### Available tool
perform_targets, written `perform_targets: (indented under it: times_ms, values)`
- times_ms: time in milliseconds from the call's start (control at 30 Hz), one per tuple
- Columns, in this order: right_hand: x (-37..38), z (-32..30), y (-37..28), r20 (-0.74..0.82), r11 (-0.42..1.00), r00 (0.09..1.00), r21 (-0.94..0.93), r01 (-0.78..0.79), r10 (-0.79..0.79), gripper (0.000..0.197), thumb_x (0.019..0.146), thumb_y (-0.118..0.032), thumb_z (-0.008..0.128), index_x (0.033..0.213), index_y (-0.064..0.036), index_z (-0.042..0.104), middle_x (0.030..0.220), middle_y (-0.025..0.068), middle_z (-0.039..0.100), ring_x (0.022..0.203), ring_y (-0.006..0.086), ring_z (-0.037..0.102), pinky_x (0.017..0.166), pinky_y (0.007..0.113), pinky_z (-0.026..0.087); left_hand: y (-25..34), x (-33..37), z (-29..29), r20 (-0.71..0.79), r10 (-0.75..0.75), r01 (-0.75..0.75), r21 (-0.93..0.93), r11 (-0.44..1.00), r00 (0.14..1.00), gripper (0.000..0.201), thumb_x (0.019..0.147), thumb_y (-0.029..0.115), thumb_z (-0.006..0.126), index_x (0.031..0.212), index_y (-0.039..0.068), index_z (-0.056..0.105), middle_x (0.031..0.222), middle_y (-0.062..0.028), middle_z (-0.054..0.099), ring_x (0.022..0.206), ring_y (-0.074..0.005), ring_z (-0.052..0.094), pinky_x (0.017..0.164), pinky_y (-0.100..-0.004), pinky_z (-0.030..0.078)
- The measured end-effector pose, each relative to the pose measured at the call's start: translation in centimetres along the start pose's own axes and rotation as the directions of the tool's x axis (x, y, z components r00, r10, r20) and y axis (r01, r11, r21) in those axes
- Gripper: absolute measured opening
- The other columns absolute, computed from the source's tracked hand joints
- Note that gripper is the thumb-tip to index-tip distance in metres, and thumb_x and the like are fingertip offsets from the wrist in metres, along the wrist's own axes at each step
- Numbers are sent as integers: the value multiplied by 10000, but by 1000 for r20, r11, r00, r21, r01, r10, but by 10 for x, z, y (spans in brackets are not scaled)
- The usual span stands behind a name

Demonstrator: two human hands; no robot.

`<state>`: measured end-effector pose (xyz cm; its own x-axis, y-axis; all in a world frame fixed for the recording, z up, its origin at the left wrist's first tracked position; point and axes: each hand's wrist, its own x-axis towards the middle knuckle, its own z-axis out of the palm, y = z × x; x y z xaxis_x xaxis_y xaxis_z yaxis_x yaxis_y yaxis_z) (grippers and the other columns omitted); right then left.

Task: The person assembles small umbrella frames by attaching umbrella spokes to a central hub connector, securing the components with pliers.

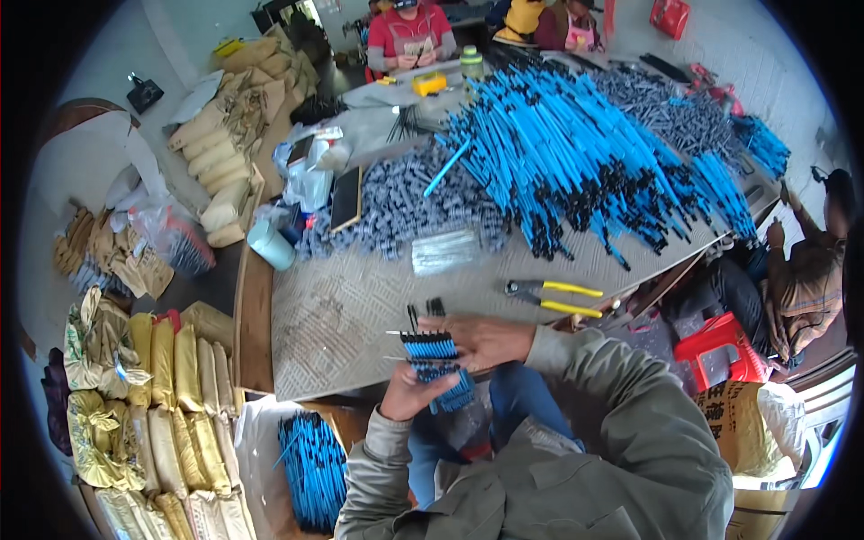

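Close to my body, at the table's near edge, I hold a bundle of blue sticks with black ends (pixel 430 347). My left hand (pixel 409 394) is closed round its lower side, thumb across the front. From the right, my right hand (pixel 493 341) reaches over and grips the bundle's upper right side; some of its fingertips are hidden. Thin pale rods and a few black tips poke out at the bundle's left and top. To the right of my hands lie pincers with yellow handles (pixel 569 299). Beyond the bundle is a packet of clear thin pieces (pixel 445 252).
A large pile of blue sticks (pixel 567 135) covers the table's far right, beside heaped grey plastic parts (pixel 423 193). A light-blue cup (pixel 271 245) stands at the left edge. Below left, a box holds blue sticks (pixel 312 468). Stacked sacks (pixel 171 360) line the left; people sit behind.
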<state>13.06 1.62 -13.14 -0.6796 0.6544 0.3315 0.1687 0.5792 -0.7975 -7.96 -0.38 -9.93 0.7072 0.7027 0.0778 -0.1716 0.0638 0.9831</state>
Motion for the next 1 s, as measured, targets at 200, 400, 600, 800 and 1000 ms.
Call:
perform_targets:
  times_ms: [200,400,600,800,1000]
  values:
    - [8,-12,-16,122,943,990,-314,108,-72,607,857,-169,490,1414,-101,261,1479,99,216,1352,245,242,1103,365,228,-3,2,-6,78,13,-15,27,1000,997,410,796,-45,631,1189,-39,514,1093,-136,627,1050,-206,588,901,-320,454]
    - [20,-17,2,203,874,975,-453,175,-90,582,865,-254,490,1397,-110,302,1480,62,229,1372,222,193,1118,369,186,-3,8,-15,133,-4,5,-7,1000,991,360,799,-32,636,1147,-48,548,1090,-122,631,1041,-206,590,890,-303,458]
    - [22,-15,-4,300,784,953,-586,205,-24,553,892,-314,463,1391,-128,315,1476,46,247,1372,207,196,1117,374,181,-8,3,-7,179,30,-54,131,990,983,228,783,-1,670,1010,-1,649,1057,-76,648,989,-137,585,857,-284,460]
    - [22,-14,-11,284,794,959,-587,159,18,536,930,-427,373,1383,-144,325,1467,52,264,1364,216,216,1113,402,176,-27,-18,6,82,170,-181,151,972,982,189,792,-6,648,981,-3,666,1086,-118,640,1040,-181,586,912,-291,433]
    - [18,1,3,237,826,972,-546,139,-7,569,926,-485,343,1379,-141,329,1462,64,270,1356,232,233,1109,418,173,-32,-26,10,50,193,-199,262,944,980,211,786,6,654,997,-6,659,1095,-129,635,1064,-195,571,942,-316,414]
